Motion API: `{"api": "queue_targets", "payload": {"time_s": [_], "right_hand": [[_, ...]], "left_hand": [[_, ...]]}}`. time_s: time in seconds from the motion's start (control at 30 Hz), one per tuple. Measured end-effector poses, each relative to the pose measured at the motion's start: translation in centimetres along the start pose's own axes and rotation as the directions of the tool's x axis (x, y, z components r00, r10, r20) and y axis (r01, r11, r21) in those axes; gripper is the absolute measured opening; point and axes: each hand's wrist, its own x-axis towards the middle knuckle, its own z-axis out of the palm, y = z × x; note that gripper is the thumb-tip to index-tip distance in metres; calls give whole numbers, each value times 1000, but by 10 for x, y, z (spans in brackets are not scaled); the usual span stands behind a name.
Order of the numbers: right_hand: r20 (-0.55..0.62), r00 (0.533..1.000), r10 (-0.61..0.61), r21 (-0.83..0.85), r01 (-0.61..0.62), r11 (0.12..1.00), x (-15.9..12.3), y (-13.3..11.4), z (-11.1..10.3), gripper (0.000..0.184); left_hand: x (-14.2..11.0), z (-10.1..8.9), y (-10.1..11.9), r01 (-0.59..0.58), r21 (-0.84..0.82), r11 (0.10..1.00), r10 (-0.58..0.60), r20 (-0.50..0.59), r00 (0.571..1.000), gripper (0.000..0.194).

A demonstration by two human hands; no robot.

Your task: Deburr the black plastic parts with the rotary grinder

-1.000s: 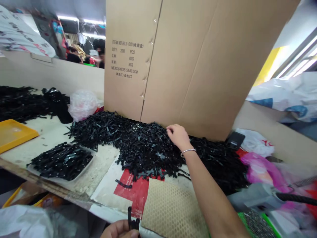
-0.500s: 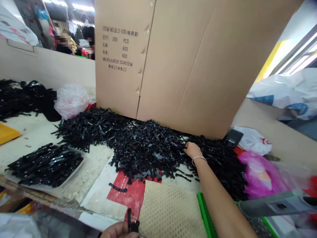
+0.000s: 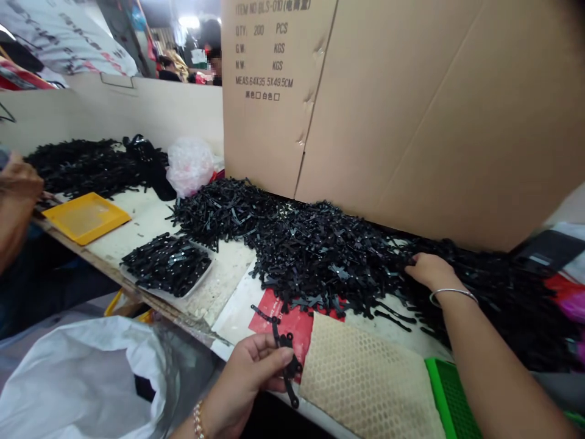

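My left hand (image 3: 256,369) is closed at the table's front edge. Between thumb and fingers it grips a long black strip with rounded, holed ends (image 3: 291,393) together with a smaller black piece (image 3: 295,367). My right hand (image 3: 429,271) reaches to the border between the heap of short black pieces (image 3: 329,250) and the heap of long black strips (image 3: 507,305). Its fingers are bent together at the heap; what they pinch is hidden. One loose black strip (image 3: 261,313) lies on the red and white sheet (image 3: 289,317).
A tall cardboard box (image 3: 388,110) stands behind the heaps. A beige honeycomb mat (image 3: 365,378) and a green tray (image 3: 450,390) lie in front. Leftward are a clear tray (image 3: 201,286) of strips, a yellow tray (image 3: 86,218) and another person's hand (image 3: 21,180). A white sack (image 3: 91,378) hangs below.
The view has swung left and down. My left hand has come up further into view with the black pieces. My right hand stays at the heaps.
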Motion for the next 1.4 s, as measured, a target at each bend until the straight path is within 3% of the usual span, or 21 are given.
{"api": "queue_targets", "payload": {"time_s": [0.2, 0.47, 0.57, 0.63, 0.7, 0.77, 0.83, 0.93, 1.07, 1.23, 1.4], "right_hand": [[155, 988, -3, -57, 11, 998, -16, -1, -14, 12], [162, 986, 25, -95, -10, 995, -37, 10, -14, 13], [51, 998, 33, -118, -27, 993, -58, -1, -18, 28], [-93, 991, -92, -72, 86, 994, -81, -21, -19, 30], [-173, 919, -353, 63, 368, 928, -110, -49, -18, 24], [-132, 764, -632, 247, 643, 725, -139, -82, -12, 20], [-84, 615, -784, 367, 751, 549, -163, -115, -3, 18], [-51, 501, -864, 383, 809, 446, -187, -156, 12, 15], [-14, 449, -893, 295, 856, 425, -198, -190, 25, 14], [-1, 489, -872, 267, 841, 471, -201, -197, 31, 16], [-33, 481, -876, 313, 837, 449, -203, -195, 34, 14]], "left_hand": [[-7, 1, -4, 7, 57, 998, -5, -24, 1000, 35], [-20, 0, -18, 10, 47, 999, -9, -29, 1000, 35], [-25, 0, -19, 14, 28, 1000, -13, -34, 999, 35], [-28, 0, -20, 7, 16, 1000, -6, -34, 999, 35], [-30, -1, -21, 1, 3, 1000, -1, -29, 1000, 34], [-32, 0, -24, 5, -5, 1000, -5, -17, 1000, 33], [-34, 1, -30, 25, -3, 1000, -25, 4, 1000, 34], [-36, 0, -39, 67, -4, 998, -66, 32, 997, 37], [-40, -6, -38, 25, -54, 998, -26, -19, 999, 37], [-44, -19, -19, -96, -140, 985, 66, -204, 977, 35], [-41, -25, -11, -113, -129, 985, 82, -221, 972, 37]]}}
